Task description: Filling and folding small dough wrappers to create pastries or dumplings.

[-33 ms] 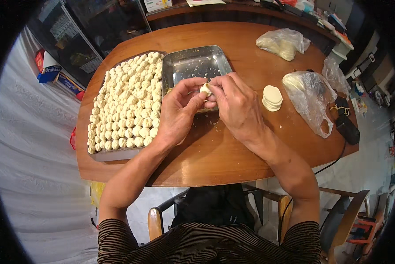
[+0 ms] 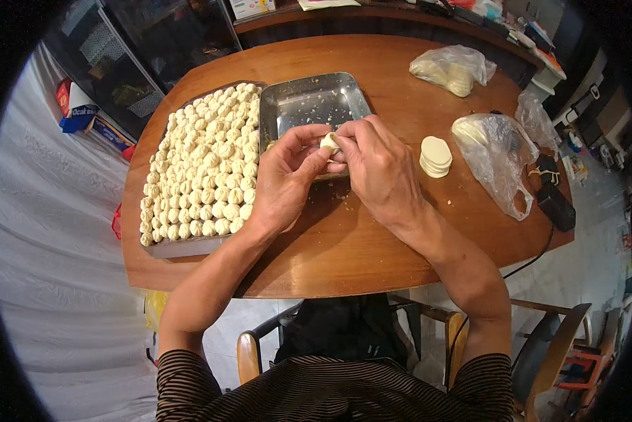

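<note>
Between my two hands, over the near edge of a metal tray (image 2: 277,95), is a small pale dumpling (image 2: 329,143). My left hand (image 2: 291,165) cups it from the left, thumb against its side. With thumb and fingers closed at its top, my right hand (image 2: 381,165) pinches the dough. Crumbs of filling are scattered over the tray's bottom. To the left, rows of pleated dumplings (image 2: 203,162) cover a flat board (image 2: 189,247). A short stack of round dough wrappers (image 2: 435,156) lies right of my right hand.
A clear plastic bag (image 2: 495,158) with pale wrappers lies at the table's right, and another bag (image 2: 453,69) sits farther back. A black adapter (image 2: 556,207) with a cord rests by the right edge. Chairs (image 2: 559,352) stand close to the wooden table (image 2: 330,271).
</note>
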`<state>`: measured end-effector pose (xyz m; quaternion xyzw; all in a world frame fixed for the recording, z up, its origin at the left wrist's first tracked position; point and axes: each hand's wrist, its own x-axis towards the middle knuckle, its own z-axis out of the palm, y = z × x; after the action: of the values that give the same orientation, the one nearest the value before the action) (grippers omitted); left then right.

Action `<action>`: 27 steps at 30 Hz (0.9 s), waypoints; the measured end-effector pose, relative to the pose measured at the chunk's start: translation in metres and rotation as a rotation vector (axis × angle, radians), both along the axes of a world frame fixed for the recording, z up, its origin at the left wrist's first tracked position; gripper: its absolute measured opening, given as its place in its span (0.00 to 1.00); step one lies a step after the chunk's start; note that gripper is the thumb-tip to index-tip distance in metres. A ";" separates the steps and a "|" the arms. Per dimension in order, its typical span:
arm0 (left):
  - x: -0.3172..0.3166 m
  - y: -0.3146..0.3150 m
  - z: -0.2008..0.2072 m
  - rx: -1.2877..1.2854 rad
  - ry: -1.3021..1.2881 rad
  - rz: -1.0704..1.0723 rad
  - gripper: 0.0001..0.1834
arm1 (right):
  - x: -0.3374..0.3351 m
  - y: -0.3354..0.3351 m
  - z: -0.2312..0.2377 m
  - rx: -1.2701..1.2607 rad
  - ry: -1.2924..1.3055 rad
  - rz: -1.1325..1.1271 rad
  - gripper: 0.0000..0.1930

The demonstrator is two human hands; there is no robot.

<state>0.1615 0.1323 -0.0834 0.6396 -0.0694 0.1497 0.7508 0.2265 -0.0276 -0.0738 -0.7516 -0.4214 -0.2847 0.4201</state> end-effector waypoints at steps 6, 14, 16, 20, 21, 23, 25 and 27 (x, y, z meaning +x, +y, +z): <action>-0.001 0.000 0.000 -0.013 0.000 -0.023 0.16 | 0.000 -0.002 0.002 -0.064 -0.016 -0.054 0.04; -0.001 0.003 0.002 -0.033 0.071 -0.044 0.15 | -0.001 -0.003 0.004 -0.075 -0.020 -0.044 0.04; -0.002 0.001 0.004 -0.050 0.071 -0.049 0.15 | -0.001 -0.003 0.004 -0.054 -0.029 -0.030 0.05; -0.003 0.001 0.005 -0.045 0.058 -0.042 0.14 | 0.000 -0.001 0.002 0.014 -0.034 0.001 0.05; -0.003 0.001 0.005 -0.050 0.060 -0.051 0.14 | 0.000 0.000 0.002 0.038 -0.035 0.009 0.05; -0.004 0.001 0.007 -0.061 0.065 -0.069 0.14 | -0.003 0.001 0.007 0.049 -0.033 -0.009 0.06; -0.004 0.002 0.007 -0.062 0.072 -0.066 0.14 | -0.004 0.001 0.008 0.047 -0.039 -0.013 0.06; -0.005 0.002 0.007 -0.062 0.077 -0.065 0.14 | -0.004 0.001 0.008 0.032 -0.055 -0.003 0.07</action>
<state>0.1569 0.1339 -0.0760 0.6189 -0.0563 0.1025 0.7767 0.2224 -0.0271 -0.0661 -0.7373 -0.4270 -0.3127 0.4199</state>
